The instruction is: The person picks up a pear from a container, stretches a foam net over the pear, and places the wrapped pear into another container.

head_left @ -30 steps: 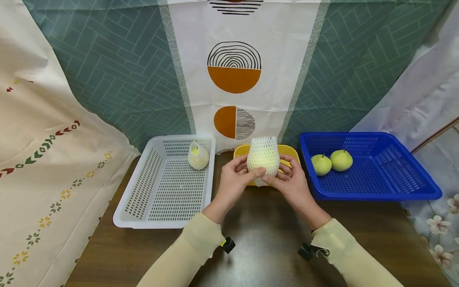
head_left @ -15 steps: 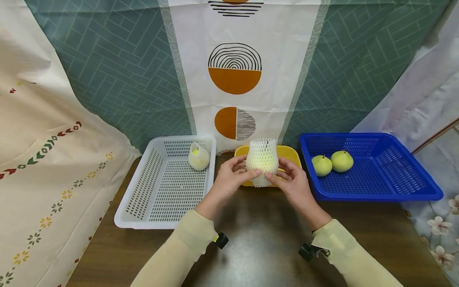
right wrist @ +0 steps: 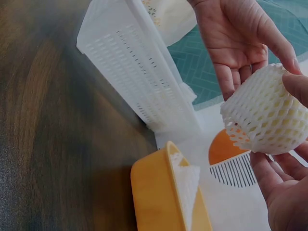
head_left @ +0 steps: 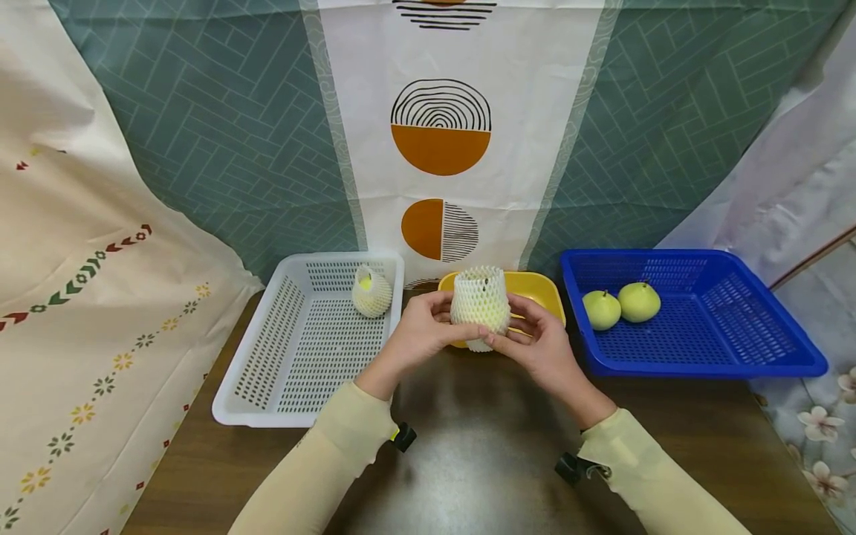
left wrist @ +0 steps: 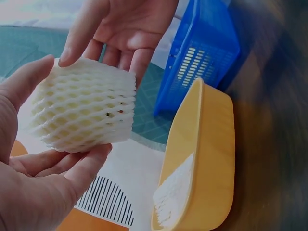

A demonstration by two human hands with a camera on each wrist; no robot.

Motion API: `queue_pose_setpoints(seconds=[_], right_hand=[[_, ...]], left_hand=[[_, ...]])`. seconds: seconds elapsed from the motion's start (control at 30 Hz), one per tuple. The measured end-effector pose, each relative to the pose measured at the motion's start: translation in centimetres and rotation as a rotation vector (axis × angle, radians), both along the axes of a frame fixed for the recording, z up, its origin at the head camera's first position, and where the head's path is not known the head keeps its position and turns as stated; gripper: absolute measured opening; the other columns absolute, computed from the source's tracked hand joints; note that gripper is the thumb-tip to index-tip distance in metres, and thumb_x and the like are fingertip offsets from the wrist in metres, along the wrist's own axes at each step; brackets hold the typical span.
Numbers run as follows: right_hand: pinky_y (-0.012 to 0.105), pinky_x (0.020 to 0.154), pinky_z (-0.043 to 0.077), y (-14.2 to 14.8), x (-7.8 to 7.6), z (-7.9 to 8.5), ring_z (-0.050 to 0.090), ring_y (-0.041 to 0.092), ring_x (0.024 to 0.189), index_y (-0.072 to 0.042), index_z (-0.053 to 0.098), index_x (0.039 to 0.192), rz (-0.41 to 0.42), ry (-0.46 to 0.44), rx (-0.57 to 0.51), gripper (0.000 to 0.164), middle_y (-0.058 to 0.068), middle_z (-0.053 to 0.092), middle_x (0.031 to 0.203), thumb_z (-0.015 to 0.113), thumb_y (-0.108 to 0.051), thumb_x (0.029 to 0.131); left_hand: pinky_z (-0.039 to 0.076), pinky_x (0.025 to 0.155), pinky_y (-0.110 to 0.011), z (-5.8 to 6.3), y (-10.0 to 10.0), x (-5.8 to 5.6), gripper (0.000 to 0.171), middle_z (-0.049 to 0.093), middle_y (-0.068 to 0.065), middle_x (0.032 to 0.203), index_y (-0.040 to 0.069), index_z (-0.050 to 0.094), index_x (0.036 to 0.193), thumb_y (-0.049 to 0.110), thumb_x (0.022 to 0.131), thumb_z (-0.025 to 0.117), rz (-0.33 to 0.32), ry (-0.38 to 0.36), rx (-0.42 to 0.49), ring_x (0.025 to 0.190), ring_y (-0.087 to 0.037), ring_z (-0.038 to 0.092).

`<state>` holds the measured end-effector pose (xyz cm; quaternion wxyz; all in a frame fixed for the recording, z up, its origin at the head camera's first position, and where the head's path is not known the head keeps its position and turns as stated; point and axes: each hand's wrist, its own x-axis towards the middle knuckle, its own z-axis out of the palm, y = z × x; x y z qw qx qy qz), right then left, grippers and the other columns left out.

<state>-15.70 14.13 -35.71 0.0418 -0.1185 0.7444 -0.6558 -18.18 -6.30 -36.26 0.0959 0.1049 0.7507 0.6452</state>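
A pear in a white foam net sleeve is held up between both hands, over the front of the yellow bin. My left hand grips its left side, thumb across the front and fingers behind. On the opposite side, my right hand holds it the same way. The net's open end extends past the fruit, and the pale pear shows through the mesh in the left wrist view. White foam netting lies inside the yellow bin.
At left, a white basket contains one netted pear. The blue basket at right has two bare pears in it. All stand on a dark wooden table, with a patterned curtain behind.
Both hands have shifted the netted pear slightly left and down. The net's open end now tips more toward the head camera. The baskets and bare pears stay in place.
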Motion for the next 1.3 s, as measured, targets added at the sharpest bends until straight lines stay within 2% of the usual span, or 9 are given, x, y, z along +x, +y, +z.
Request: queue_pose_setpoints(seconds=[0.1, 0.33, 0.43, 0.57, 0.7, 0.93, 1.13, 1.3], right_hand=[[0.027, 0.086, 0.052, 0.0, -0.2, -0.4, 0.056, 0.03, 0.116, -0.009, 0.045, 0.135, 0.01, 0.009, -0.004, 0.066, 0.01, 0.052, 0.13, 0.076, -0.019, 0.078], [0.027, 0.085, 0.052, 0.0, -1.1, -2.5, 0.058, 0.025, 0.113, -0.014, 0.047, 0.134, 0.011, 0.04, -0.014, 0.064, 0.006, 0.053, 0.13, 0.076, -0.02, 0.078], [0.027, 0.086, 0.052, -0.1, -1.2, -2.9, 0.057, 0.025, 0.112, -0.014, 0.047, 0.134, 0.007, 0.049, -0.008, 0.063, 0.007, 0.053, 0.129, 0.076, -0.019, 0.078], [0.032, 0.091, 0.05, -0.6, -1.2, -2.7, 0.056, 0.028, 0.114, -0.013, 0.048, 0.134, 0.014, 0.052, -0.002, 0.065, 0.008, 0.053, 0.129, 0.077, -0.015, 0.076], [0.038, 0.094, 0.048, -1.4, -0.8, -1.7, 0.055, 0.031, 0.116, -0.011, 0.049, 0.134, 0.03, 0.07, 0.001, 0.066, 0.009, 0.053, 0.13, 0.078, -0.011, 0.075], [0.043, 0.096, 0.047, -2.9, -0.3, -1.1, 0.054, 0.032, 0.116, -0.011, 0.048, 0.135, 0.072, 0.085, -0.028, 0.066, 0.007, 0.053, 0.131, 0.077, -0.011, 0.076], [0.051, 0.097, 0.044, -4.0, -0.4, -1.4, 0.055, 0.031, 0.118, -0.012, 0.047, 0.136, 0.074, 0.07, -0.028, 0.063, 0.005, 0.052, 0.134, 0.075, -0.017, 0.079], [0.043, 0.095, 0.049, -5.2, -0.5, -2.5, 0.056, 0.032, 0.116, -0.015, 0.051, 0.133, 0.054, 0.061, -0.009, 0.055, 0.002, 0.054, 0.132, 0.072, -0.023, 0.082]], left_hand=[[0.056, 0.074, -0.031, 0.2, -0.1, 0.0, 0.058, 0.067, 0.001, 0.103, 0.018, 0.062, 0.114, 0.037, 0.064, 0.085, -0.012, 0.002, -0.025, 0.091, -0.017, 0.067], [0.055, 0.074, -0.03, 0.4, -0.4, -0.1, 0.054, 0.066, 0.0, 0.103, 0.018, 0.063, 0.109, 0.039, 0.064, 0.085, -0.033, -0.007, -0.079, 0.09, -0.019, 0.066], [0.055, 0.074, -0.03, 0.4, -0.4, -0.1, 0.055, 0.066, 0.0, 0.103, 0.019, 0.063, 0.108, 0.041, 0.063, 0.085, -0.025, -0.01, -0.096, 0.09, -0.019, 0.065], [0.054, 0.072, -0.031, 0.2, -0.5, -0.2, 0.056, 0.067, 0.001, 0.099, 0.019, 0.063, 0.105, 0.043, 0.06, 0.086, 0.0, 0.004, -0.114, 0.087, -0.018, 0.064], [0.054, 0.071, -0.033, 0.0, -0.9, -0.2, 0.057, 0.068, 0.003, 0.096, 0.021, 0.063, 0.103, 0.046, 0.057, 0.086, 0.025, 0.026, -0.131, 0.085, -0.017, 0.064], [0.054, 0.069, -0.034, -0.2, -2.7, 0.0, 0.059, 0.068, 0.001, 0.096, 0.021, 0.063, 0.103, 0.047, 0.056, 0.087, 0.075, 0.046, -0.139, 0.084, -0.018, 0.064], [0.055, 0.071, -0.031, 1.2, -4.6, 0.1, 0.057, 0.067, -0.003, 0.099, 0.014, 0.062, 0.107, 0.036, 0.061, 0.087, 0.137, 0.02, -0.143, 0.086, -0.019, 0.064], [0.054, 0.075, -0.03, 2.5, -6.6, 0.0, 0.059, 0.066, -0.004, 0.104, 0.014, 0.06, 0.112, 0.034, 0.063, 0.086, 0.223, 0.028, -0.146, 0.091, -0.019, 0.063]])
